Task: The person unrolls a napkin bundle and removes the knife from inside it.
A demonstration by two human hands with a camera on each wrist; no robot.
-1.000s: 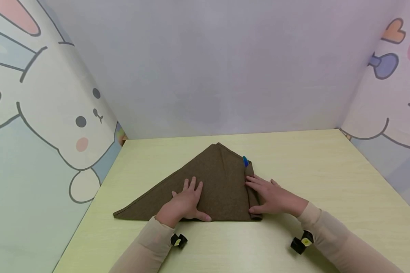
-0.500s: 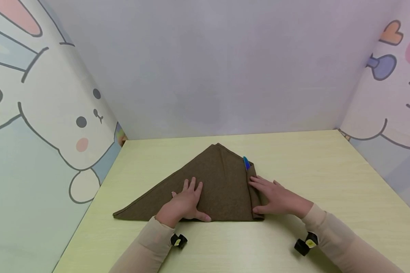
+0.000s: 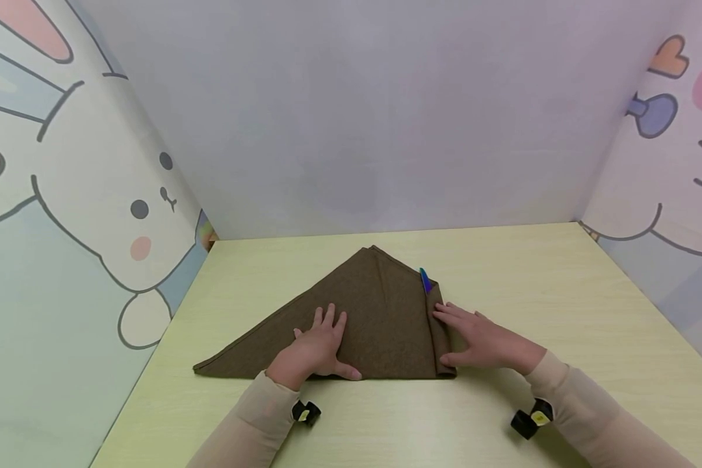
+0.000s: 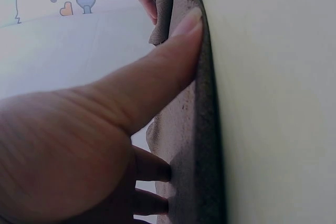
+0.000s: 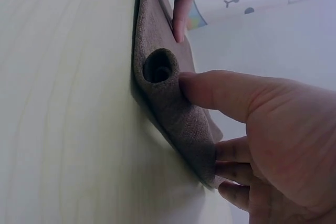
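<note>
A brown cloth (image 3: 386, 331), folded into a triangle, lies on the table with its point toward the back wall. Its right end is wound into a narrow roll (image 3: 441, 341), whose hollow end shows in the right wrist view. A slim blue tip (image 3: 425, 279) sticks out of the far end of the roll; the rest of it is hidden. My left hand (image 3: 312, 351) rests flat on the cloth, fingers spread, with the thumb (image 4: 173, 51) along the near edge. My right hand (image 3: 482, 341) touches the roll from the right with thumb and extended fingertips.
The pale wood-grain table (image 3: 561, 292) meets a plain grey-white wall (image 3: 351, 130) at the back. Side panels with cartoon drawings (image 3: 111, 195) stand at left and right. Small black wrist devices (image 3: 307, 413) hang below both cuffs.
The roll has turned and shifted a little to the right, laying more cloth flat. My right hand and the blue tip have moved right with it. My left hand has stayed in place.
</note>
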